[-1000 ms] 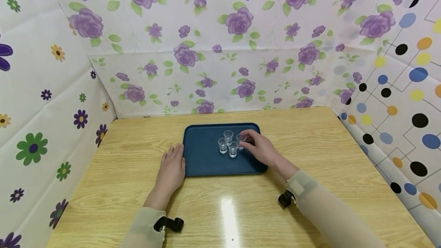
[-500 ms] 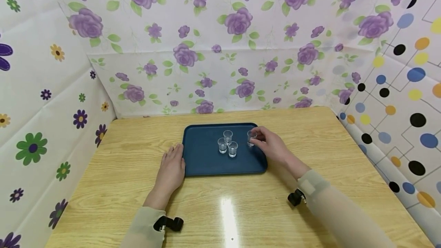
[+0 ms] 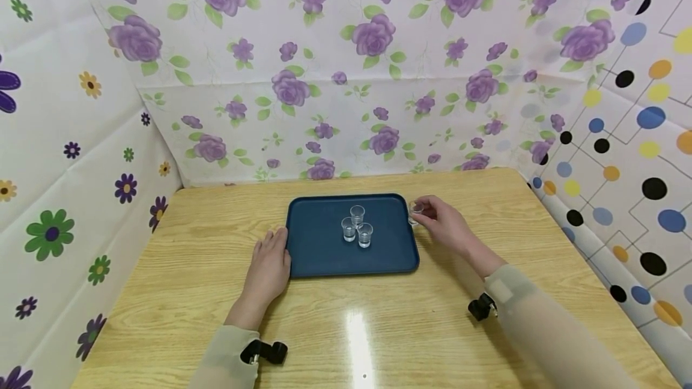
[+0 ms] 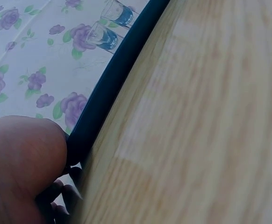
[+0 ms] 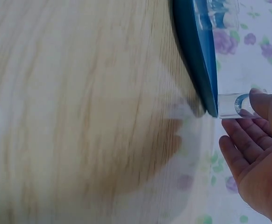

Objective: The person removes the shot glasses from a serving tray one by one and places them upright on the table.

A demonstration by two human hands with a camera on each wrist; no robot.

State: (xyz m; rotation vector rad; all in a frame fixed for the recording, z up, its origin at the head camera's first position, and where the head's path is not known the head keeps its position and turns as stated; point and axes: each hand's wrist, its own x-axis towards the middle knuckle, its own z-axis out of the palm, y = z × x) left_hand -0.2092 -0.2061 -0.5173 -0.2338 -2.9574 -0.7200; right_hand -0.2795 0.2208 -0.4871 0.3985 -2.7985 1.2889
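Observation:
Three clear shot glasses [image 3: 364, 235] stand grouped on a dark blue tray [image 3: 319, 260], a bit right of its middle. My right hand [image 3: 446, 224] pinches a fourth shot glass [image 3: 414, 214] between thumb and fingers, at the tray's right rim. In the right wrist view this glass [image 5: 229, 105] shows past the tray's end [image 5: 206, 84], with the thumb on its side. My left hand [image 3: 268, 266] lies flat on the table, its straight fingers along the tray's left edge. The left wrist view shows that hand [image 4: 26, 163] against the tray rim [image 4: 108, 88].
The wooden table [image 3: 216, 215] extends around the tray on all sides. A flowered cloth [image 3: 335, 107] hangs behind it, with patterned cloths at left and right. A black wrist camera [image 3: 265, 352] sits on the left sleeve, another [image 3: 481, 306] on the right.
My right hand has carried one shot glass rightward, away from the other three and out to the tray's right rim. The left hand and the tray stay in place.

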